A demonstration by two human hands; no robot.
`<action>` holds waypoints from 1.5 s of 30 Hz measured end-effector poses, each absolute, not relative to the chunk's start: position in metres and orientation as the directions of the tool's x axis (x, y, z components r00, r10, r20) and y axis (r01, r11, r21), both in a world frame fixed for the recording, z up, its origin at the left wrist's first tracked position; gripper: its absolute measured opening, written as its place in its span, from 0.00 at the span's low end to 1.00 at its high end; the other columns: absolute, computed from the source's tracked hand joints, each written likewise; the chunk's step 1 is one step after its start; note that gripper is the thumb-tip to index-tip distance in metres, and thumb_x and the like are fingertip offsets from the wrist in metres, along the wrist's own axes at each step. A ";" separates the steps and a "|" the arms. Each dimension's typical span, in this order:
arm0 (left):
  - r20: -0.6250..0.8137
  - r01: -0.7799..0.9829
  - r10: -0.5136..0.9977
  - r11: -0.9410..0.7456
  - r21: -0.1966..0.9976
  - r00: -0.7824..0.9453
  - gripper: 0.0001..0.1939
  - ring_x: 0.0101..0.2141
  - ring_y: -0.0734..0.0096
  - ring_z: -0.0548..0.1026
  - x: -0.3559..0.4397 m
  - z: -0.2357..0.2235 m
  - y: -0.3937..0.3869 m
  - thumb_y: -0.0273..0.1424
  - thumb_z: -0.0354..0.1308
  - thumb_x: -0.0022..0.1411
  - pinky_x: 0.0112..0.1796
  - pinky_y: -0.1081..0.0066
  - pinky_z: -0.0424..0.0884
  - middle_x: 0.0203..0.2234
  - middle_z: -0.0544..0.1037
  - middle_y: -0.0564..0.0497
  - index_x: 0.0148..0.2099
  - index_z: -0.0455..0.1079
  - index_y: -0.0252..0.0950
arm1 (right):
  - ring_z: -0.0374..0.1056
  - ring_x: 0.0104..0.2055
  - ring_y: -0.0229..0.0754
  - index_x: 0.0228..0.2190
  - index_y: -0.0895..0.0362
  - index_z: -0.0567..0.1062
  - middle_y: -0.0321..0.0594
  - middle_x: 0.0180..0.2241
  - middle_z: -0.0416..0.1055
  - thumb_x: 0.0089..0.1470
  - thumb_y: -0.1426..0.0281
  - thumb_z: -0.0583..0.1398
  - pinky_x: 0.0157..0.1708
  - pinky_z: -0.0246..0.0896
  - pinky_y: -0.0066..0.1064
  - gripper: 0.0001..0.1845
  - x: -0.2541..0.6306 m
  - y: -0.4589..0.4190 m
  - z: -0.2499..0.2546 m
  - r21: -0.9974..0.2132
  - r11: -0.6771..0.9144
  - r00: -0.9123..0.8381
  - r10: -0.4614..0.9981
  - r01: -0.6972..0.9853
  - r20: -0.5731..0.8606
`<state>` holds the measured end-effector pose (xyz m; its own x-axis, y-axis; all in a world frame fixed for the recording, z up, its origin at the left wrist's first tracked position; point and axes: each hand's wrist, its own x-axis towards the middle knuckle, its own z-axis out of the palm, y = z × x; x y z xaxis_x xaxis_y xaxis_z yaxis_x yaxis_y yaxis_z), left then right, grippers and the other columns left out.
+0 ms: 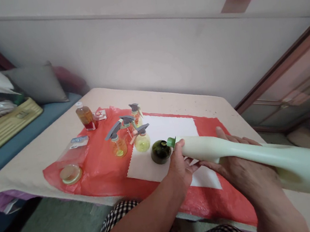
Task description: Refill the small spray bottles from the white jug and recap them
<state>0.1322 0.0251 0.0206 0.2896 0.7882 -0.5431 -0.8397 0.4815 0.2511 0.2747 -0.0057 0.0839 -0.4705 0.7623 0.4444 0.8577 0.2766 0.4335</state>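
I hold a long, pale green plastic bottle (pixel 204 147) tipped almost level across the right side. Its green spout (pixel 171 142) points left, right at the opening of a round, dark green bottle (pixel 159 153) on white paper. My left hand (pixel 181 165) is closed around the pale bottle near its spout. Farther back along the same bottle, my right hand (pixel 242 167) is wrapped around its narrower part. Left of the dark bottle stand several spray bottles with grey trigger heads, among them one with yellowish liquid (pixel 142 143) and another (pixel 118 147) nearer the left.
A red plastic sheet (pixel 102 175) lies under the white paper (pixel 173 123) on a pale table (pixel 166 96). Toward the left are an amber liquid bottle (pixel 85 117), a clear bag (pixel 74 150) and a round lidded container (pixel 71 174). A wall (pixel 147 49) stands behind.
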 end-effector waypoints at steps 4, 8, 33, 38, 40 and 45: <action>-0.544 -0.838 0.785 0.487 0.246 0.297 0.19 0.43 0.62 0.75 0.132 0.022 0.025 0.42 0.61 0.58 0.33 0.69 0.74 0.51 0.75 0.44 0.49 0.71 0.39 | 0.69 0.47 0.61 0.64 0.72 0.58 0.63 0.45 0.73 0.63 0.48 0.49 0.48 0.63 0.51 0.44 0.275 -0.005 0.084 0.406 0.295 -0.471 0.756 0.865 0.454; -0.542 -0.845 0.789 0.476 0.244 0.288 0.21 0.44 0.60 0.75 0.132 0.023 0.025 0.41 0.63 0.56 0.34 0.68 0.74 0.50 0.75 0.43 0.50 0.71 0.38 | 0.69 0.47 0.61 0.64 0.73 0.58 0.64 0.45 0.73 0.63 0.48 0.49 0.48 0.62 0.51 0.45 0.274 -0.005 0.084 0.416 0.291 -0.471 0.764 0.862 0.441; -0.553 -0.846 0.782 0.478 0.236 0.287 0.23 0.42 0.62 0.75 0.132 0.023 0.025 0.41 0.63 0.56 0.35 0.68 0.74 0.49 0.75 0.44 0.52 0.69 0.39 | 0.70 0.46 0.60 0.64 0.74 0.56 0.64 0.45 0.73 0.63 0.48 0.48 0.49 0.62 0.50 0.46 0.274 -0.004 0.084 0.421 0.289 -0.475 0.753 0.860 0.456; -0.546 -0.845 0.786 0.478 0.239 0.290 0.23 0.42 0.62 0.75 0.132 0.023 0.025 0.41 0.63 0.57 0.35 0.68 0.74 0.50 0.75 0.44 0.53 0.69 0.39 | 0.70 0.46 0.60 0.64 0.73 0.55 0.63 0.45 0.74 0.63 0.47 0.48 0.48 0.62 0.50 0.45 0.274 -0.005 0.085 0.437 0.276 -0.476 0.752 0.856 0.456; -0.547 -0.847 0.786 0.476 0.236 0.289 0.23 0.42 0.62 0.75 0.132 0.023 0.025 0.41 0.63 0.57 0.35 0.68 0.74 0.50 0.75 0.44 0.53 0.69 0.39 | 0.70 0.46 0.60 0.64 0.73 0.56 0.63 0.45 0.74 0.63 0.47 0.48 0.47 0.62 0.49 0.45 0.274 -0.005 0.085 0.439 0.275 -0.476 0.750 0.856 0.459; -0.539 -0.847 0.791 0.474 0.239 0.290 0.23 0.42 0.62 0.75 0.133 0.021 0.025 0.41 0.64 0.55 0.36 0.67 0.74 0.48 0.75 0.44 0.51 0.70 0.38 | 0.70 0.44 0.59 0.64 0.73 0.55 0.61 0.43 0.74 0.63 0.47 0.48 0.47 0.62 0.48 0.45 0.273 -0.004 0.085 0.458 0.283 -0.502 0.722 0.843 0.477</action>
<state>0.1327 0.0251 0.0211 0.2901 0.7907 -0.5391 -0.8475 0.4740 0.2391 0.2731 -0.0035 0.0850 -0.5015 0.7215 0.4774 0.8428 0.2828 0.4580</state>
